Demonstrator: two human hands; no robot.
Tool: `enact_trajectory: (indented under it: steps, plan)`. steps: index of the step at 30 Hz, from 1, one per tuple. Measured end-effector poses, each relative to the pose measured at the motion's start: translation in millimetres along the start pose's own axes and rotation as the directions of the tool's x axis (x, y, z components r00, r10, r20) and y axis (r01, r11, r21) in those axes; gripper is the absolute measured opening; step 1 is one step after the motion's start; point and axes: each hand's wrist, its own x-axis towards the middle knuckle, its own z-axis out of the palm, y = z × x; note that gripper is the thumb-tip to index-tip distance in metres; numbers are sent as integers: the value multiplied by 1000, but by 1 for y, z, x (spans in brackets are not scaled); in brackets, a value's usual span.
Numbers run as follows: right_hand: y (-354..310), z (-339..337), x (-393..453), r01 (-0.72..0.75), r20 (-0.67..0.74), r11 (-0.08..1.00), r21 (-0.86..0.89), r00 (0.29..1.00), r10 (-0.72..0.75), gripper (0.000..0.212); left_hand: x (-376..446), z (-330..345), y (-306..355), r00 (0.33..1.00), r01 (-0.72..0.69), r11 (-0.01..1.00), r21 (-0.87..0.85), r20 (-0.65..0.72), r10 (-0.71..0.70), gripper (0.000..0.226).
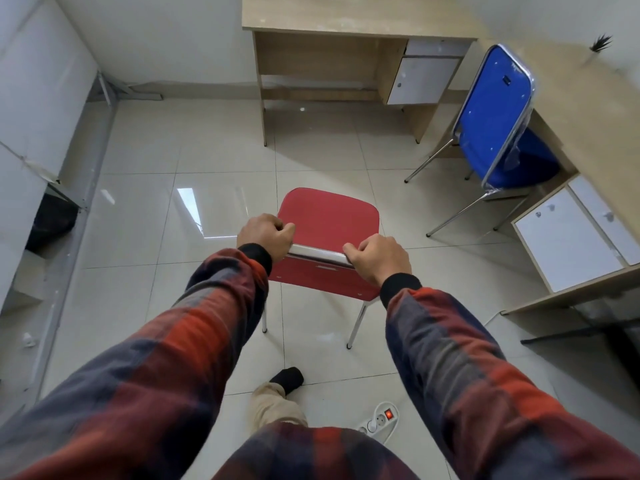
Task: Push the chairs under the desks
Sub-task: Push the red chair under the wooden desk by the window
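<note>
Nearest to the camera, two plaid sleeves (194, 344) are stretched forward over a tiled floor (138, 216). Behind them, at 6 o'clock, a beige trouser leg (273, 403) with a dark sock (287, 377) is seen, and a white power strip (379, 420) with a lit red switch is lying on the floor just beside it.

At 12 o'clock a wooden desk (332, 32) is placed against the wall, with free space under it. At 3 o'clock a second desk (595, 140) with white cabinet doors is placed. A blue chair (491, 109) is standing at 2 o'clock, with its seat partly under this second desk.

In the centre a red chair (329, 216) is standing on the open floor, well apart from the desk at 12 o'clock and facing it. Its metal top rail is gripped at both ends. The left hand (265, 235) is curled closed around the left end of the rail. The right hand (379, 256) is curled closed around the right end.
</note>
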Motion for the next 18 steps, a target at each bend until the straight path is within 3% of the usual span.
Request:
enact_trajectory:
  steps: [9,18]
  plan:
    - [-7,5,10,-82,-47,997,-7,996,81,51,15,0,-4,997,-81,997,-15,5,81,42]
    - [-11,-4,35,-7,-3,1000,3,1000,7,47,38,-5,1,999,-34,999,-30,5,34,40]
